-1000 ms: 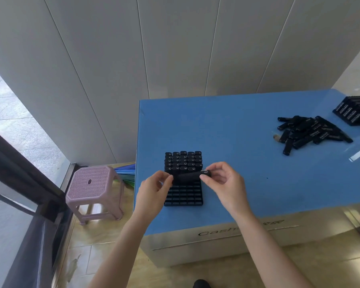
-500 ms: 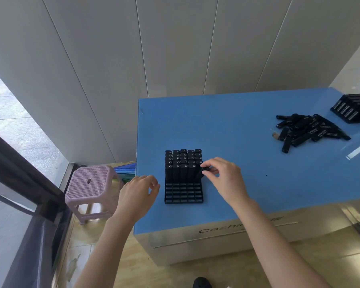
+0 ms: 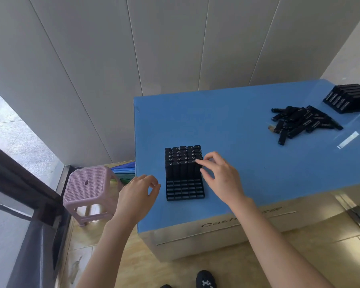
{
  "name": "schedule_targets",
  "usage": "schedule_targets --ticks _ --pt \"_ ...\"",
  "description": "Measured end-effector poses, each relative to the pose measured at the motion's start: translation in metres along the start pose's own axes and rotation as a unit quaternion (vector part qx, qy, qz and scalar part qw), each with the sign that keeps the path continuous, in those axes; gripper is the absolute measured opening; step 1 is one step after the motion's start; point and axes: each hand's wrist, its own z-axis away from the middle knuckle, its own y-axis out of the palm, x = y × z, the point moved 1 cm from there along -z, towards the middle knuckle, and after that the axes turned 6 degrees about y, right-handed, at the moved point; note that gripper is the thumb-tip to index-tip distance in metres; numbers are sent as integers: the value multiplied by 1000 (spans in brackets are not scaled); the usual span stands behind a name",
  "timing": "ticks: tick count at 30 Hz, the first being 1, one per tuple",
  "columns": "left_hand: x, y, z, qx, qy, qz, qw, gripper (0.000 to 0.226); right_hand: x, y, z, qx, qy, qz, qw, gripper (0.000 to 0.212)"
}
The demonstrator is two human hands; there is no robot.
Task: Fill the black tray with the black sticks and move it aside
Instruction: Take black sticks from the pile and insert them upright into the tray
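Observation:
The black tray (image 3: 185,191) lies near the front left corner of the blue table (image 3: 237,146). Black sticks (image 3: 180,161) stand upright in its back rows; the front rows are bare slots. My right hand (image 3: 220,175) is at the tray's right side. Its index fingertip rests on top of the front-right standing stick and its thumb is against that stick's side, fingers apart. Left of the tray, over the table's edge, my left hand (image 3: 137,194) hovers loosely curled and holds nothing. A loose pile of black sticks (image 3: 301,123) lies at the far right.
A second tray full of sticks (image 3: 347,98) sits at the table's back right corner. A pink plastic stool (image 3: 87,183) stands on the floor left of the table, with a folded blue-green thing (image 3: 123,172) beside it. A grey panelled wall runs behind.
Both hands held one stick across the tray a second ago. My left hand let go and drew back left. My right hand stood the stick in the front-right slot of the filled rows.

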Motion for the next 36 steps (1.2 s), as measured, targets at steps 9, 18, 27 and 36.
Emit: schedule_targets --ticks 9,18,27,36 --pt "-53 17 3 3 75 65 995 19 -27 -33 50 -9 127 -52 990 23" --pt "-168 68 -11 2 113 90 990 21 -129 -115 76 -23 171 -49 984 22" --pt "-329 154 -27 21 79 125 989 19 -256 -207 108 -48 161 -47 985 17" --pt "-382 187 -70 1 43 93 995 23 -335 -235 94 -26 185 -67 980 17"
